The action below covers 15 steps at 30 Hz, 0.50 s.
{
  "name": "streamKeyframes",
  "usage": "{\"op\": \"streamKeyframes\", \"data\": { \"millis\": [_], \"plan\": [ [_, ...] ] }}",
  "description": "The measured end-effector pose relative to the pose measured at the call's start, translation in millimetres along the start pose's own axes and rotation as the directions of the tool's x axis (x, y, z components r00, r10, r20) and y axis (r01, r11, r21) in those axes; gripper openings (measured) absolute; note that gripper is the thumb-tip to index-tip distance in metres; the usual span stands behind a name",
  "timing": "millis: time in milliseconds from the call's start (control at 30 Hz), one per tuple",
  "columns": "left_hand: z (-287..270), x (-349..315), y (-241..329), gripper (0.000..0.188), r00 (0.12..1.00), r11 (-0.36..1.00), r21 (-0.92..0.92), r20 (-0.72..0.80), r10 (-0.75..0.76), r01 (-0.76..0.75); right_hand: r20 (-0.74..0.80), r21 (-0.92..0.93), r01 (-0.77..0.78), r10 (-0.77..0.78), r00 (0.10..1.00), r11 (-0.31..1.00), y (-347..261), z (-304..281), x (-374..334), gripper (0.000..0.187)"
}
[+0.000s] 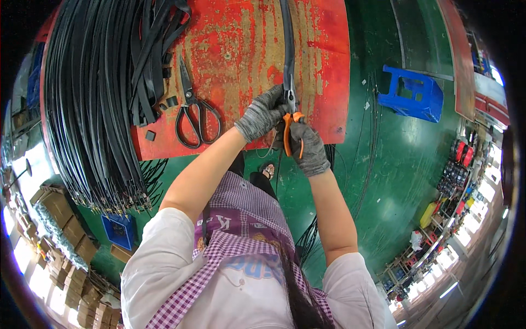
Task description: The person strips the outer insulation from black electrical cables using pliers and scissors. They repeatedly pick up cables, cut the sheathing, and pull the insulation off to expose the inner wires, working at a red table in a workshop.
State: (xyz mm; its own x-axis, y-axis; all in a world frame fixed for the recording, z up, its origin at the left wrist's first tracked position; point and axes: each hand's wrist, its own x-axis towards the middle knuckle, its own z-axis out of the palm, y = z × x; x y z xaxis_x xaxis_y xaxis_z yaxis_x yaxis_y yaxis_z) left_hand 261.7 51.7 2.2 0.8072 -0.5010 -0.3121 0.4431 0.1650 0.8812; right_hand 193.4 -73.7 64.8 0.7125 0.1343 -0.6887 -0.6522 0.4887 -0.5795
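Observation:
Both my hands wear grey knit gloves over a worn red table [246, 49]. My left hand [262, 112] grips the near end of a black rubber strip [287, 44] that runs away across the table. My right hand [308, 147] is closed on the orange handles of a pair of pliers [290, 118], whose metal jaws meet the strip's end right beside my left fingers. Large black scissors [194, 112] lie open on the table to the left of my hands.
A thick bundle of long black strips [93, 98] drapes over the table's left side, with small black offcuts [150, 135] near its edge. A blue plastic stool [411, 93] stands on the green floor at right. Cardboard boxes [60, 219] and a blue crate [120, 230] sit lower left.

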Motion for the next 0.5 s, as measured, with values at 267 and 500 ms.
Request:
{"op": "streamKeyframes", "data": {
  "millis": [267, 500],
  "plan": [
    [43, -91, -71, 0.042, 0.999, 0.924, 0.379, -0.018, -0.034, 0.038, -0.202, -0.194, -0.009, -0.031, 0.979, 0.981, 28, -36, -29, 0.025],
    [53, -104, -168, 0.036, 0.889, 0.764, 0.496, -0.036, -0.456, 0.412, -0.234, -0.331, -0.126, 0.048, 0.971, 0.935, 84, -82, -41, 0.022]
  ]
}}
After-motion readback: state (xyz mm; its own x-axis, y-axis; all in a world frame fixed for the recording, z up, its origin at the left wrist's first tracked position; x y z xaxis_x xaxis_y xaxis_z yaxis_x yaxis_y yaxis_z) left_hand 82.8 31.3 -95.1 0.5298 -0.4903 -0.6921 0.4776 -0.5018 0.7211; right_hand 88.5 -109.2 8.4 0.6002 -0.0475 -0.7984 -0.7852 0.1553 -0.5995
